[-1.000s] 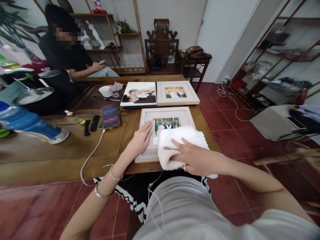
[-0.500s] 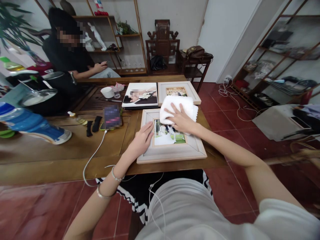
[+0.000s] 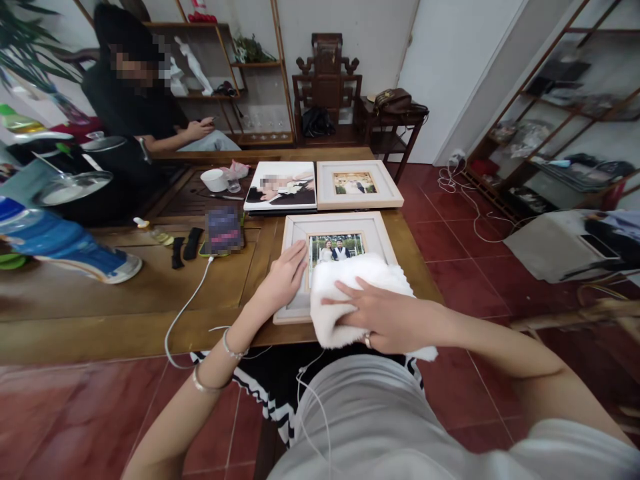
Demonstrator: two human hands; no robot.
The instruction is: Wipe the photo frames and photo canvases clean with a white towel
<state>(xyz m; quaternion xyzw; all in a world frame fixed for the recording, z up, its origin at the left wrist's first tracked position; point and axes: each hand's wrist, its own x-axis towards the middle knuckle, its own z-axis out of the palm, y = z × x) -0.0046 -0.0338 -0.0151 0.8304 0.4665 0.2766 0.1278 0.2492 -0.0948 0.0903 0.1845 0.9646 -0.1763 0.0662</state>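
On the wooden table in front of me lies a pale picture frame (image 3: 296, 230) around a photo (image 3: 337, 248) of two people. My left hand (image 3: 286, 279) rests flat on the frame's left side, fingers stretched out. Bunched under my right hand (image 3: 383, 312) is a fluffy white cloth (image 3: 333, 313), which the fingers press and grip. The cloth covers the frame's lower right part and hangs over its near edge.
Behind lie a second framed photo (image 3: 360, 201) and a white photo panel (image 3: 257, 179). Left of the frame are a phone (image 3: 225, 230) on a white cable (image 3: 181, 312), a dropper bottle (image 3: 155, 232) and a large blue bottle (image 3: 70, 243). A person (image 3: 135, 87) sits across the table.
My right hand has drawn the cloth from the frame's far edge down toward me, uncovering the top of the photo and the frame behind. My left hand has stayed in place.
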